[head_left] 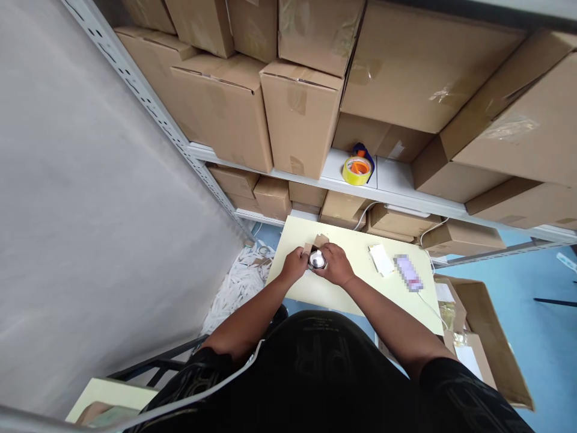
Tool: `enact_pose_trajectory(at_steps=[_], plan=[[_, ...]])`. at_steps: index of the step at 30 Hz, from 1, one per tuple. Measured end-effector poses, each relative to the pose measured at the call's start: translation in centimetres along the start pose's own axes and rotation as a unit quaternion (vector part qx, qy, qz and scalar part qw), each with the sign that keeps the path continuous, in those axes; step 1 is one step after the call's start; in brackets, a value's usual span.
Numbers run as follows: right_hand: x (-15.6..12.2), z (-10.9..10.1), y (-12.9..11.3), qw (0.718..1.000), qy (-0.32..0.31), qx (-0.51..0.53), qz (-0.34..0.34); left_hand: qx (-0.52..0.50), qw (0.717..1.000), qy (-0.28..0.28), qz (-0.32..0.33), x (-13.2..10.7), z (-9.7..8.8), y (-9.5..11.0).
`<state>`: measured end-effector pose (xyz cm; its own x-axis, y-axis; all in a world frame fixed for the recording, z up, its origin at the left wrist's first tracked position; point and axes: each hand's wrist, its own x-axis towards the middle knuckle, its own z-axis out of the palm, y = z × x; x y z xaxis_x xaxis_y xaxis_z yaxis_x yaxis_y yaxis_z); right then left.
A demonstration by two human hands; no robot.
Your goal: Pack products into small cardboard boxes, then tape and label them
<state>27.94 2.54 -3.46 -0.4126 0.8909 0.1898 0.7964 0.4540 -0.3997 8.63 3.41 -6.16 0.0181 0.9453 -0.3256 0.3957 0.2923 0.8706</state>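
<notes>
A small cardboard box (321,240) with raised flaps is between my hands over the pale yellow table (311,289). A shiny, round silver object (317,260) shows at the near end of this box; I cannot tell whether it is partly inside. My left hand (294,265) is closed on the box's left side, its fingertips beside the silver object. From the right, my right hand (336,265) wraps round the silver object, fingers along its far right and thumb side near its lower edge. My palms and the box's lower part are hidden.
White papers (381,260) and a blurred phone-like item (409,273) with a cable lie on the table's right. Shelves hold many cardboard boxes (301,114) and a yellow tape roll (357,171). White scraps (238,285) cover the floor left; an open carton (496,337) stands right.
</notes>
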Motion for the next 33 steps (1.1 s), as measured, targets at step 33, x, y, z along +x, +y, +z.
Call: enact_pose_trajectory(at_steps=[33], plan=[[-2.1,3.8,0.6,0.921,0.116,0.265,0.262,0.026,0.964,-0.121,0.236,4.8,-2.4,4.8]])
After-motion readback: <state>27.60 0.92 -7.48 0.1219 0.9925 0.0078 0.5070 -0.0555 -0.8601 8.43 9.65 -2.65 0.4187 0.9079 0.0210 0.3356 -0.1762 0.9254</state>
